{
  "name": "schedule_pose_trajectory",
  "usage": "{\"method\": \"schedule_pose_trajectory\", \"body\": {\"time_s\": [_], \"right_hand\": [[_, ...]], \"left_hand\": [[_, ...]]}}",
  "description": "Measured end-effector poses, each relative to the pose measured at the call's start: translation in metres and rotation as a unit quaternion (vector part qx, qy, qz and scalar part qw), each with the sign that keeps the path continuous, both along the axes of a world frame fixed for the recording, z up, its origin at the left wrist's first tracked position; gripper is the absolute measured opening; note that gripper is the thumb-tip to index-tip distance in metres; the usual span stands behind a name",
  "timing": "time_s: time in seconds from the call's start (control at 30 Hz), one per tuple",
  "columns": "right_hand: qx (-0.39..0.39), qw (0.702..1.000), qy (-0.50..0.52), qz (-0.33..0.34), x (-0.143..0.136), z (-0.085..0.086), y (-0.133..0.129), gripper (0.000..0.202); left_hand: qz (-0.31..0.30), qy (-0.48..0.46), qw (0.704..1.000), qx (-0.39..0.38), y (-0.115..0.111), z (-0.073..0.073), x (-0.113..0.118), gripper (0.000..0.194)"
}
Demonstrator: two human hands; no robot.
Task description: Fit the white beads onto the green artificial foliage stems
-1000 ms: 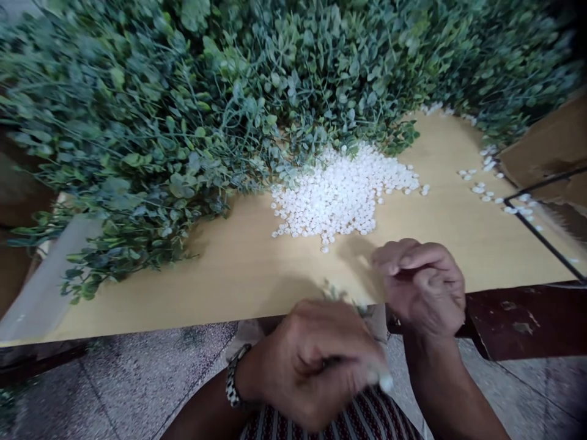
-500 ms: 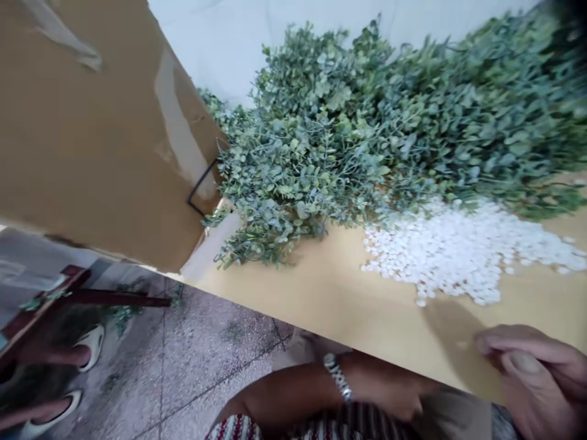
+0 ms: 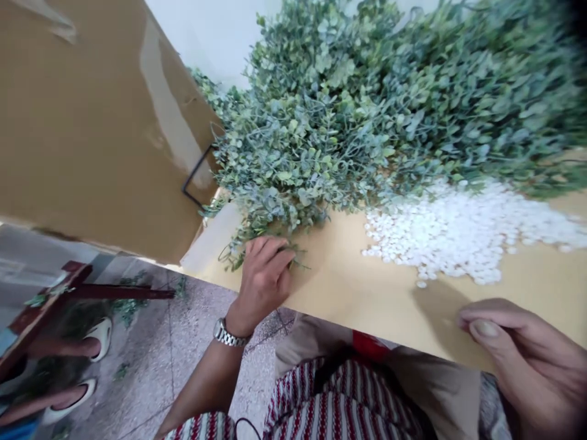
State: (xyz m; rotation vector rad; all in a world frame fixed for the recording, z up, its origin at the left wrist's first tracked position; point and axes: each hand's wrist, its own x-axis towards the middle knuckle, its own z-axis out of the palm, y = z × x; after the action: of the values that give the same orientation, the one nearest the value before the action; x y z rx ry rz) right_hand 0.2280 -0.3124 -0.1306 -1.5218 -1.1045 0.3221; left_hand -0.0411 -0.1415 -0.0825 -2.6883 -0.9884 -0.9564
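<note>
My left hand (image 3: 266, 275), with a metal watch on its wrist, is at the near left edge of a heap of artificial greenery (image 3: 316, 128). Its fingers are curled round a leafy sprig (image 3: 235, 252), whose thin stems poke out on both sides. Over the front of the table, my right hand (image 3: 523, 348) has its thumb pressed against the curled forefinger; whatever may be pinched there is hidden. Beyond the right hand, many small white plastic pieces (image 3: 454, 235) lie in a loose pile against the leaves.
A large cardboard box (image 3: 92, 128) with tape on it rises at the left, beside the tan tabletop (image 3: 339, 275). A black wire piece (image 3: 195, 174) sticks out at its corner. Another person's feet in pale shoes (image 3: 98, 339) show near a dark red frame (image 3: 123, 292) below.
My left hand has come up from below the table edge and closed on a sprig at the heap's near left. The right hand keeps its pinch. The view has shifted slightly.
</note>
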Motion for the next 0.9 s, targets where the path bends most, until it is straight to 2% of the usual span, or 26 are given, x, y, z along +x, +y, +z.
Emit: {"method": "schedule_pose_trajectory", "body": {"time_s": [0.1,0.2,0.27,0.4,0.47,0.6,0.73,0.8,0.9], "right_hand": [[-0.012,0.998,-0.043,0.037,-0.004,0.019,0.004,0.012],[-0.012,0.990,-0.106,0.087,0.000,0.039,0.014,0.010],[-0.013,0.978,-0.168,0.123,-0.001,0.051,0.025,0.015],[-0.026,0.919,-0.323,0.225,-0.026,0.063,0.057,0.031],[-0.037,0.884,-0.402,0.237,-0.046,0.062,0.075,0.035],[-0.032,0.823,-0.527,0.208,-0.073,0.058,0.098,0.011],[-0.021,0.802,-0.568,0.182,-0.073,0.055,0.102,0.015],[-0.022,0.799,-0.574,0.179,-0.069,0.055,0.100,0.014],[-0.031,0.798,-0.574,0.183,-0.066,0.057,0.100,0.008]], "left_hand": [[-0.060,-0.082,0.995,-0.022,-0.013,-0.005,0.014,0.021],[-0.140,-0.074,0.985,-0.061,-0.014,-0.007,0.027,0.023],[-0.171,-0.063,0.980,-0.086,-0.014,-0.007,0.035,0.023],[-0.148,-0.099,0.976,-0.127,-0.018,-0.004,0.042,0.029],[-0.126,-0.106,0.975,-0.151,-0.021,-0.004,0.040,0.039],[-0.151,-0.094,0.972,-0.155,-0.020,-0.003,0.023,0.049],[-0.110,0.004,0.988,-0.112,-0.006,0.002,0.001,0.061],[-0.090,0.041,0.988,-0.122,0.003,0.003,-0.008,0.061],[-0.090,0.048,0.983,-0.153,0.012,0.004,-0.016,0.055]]}}
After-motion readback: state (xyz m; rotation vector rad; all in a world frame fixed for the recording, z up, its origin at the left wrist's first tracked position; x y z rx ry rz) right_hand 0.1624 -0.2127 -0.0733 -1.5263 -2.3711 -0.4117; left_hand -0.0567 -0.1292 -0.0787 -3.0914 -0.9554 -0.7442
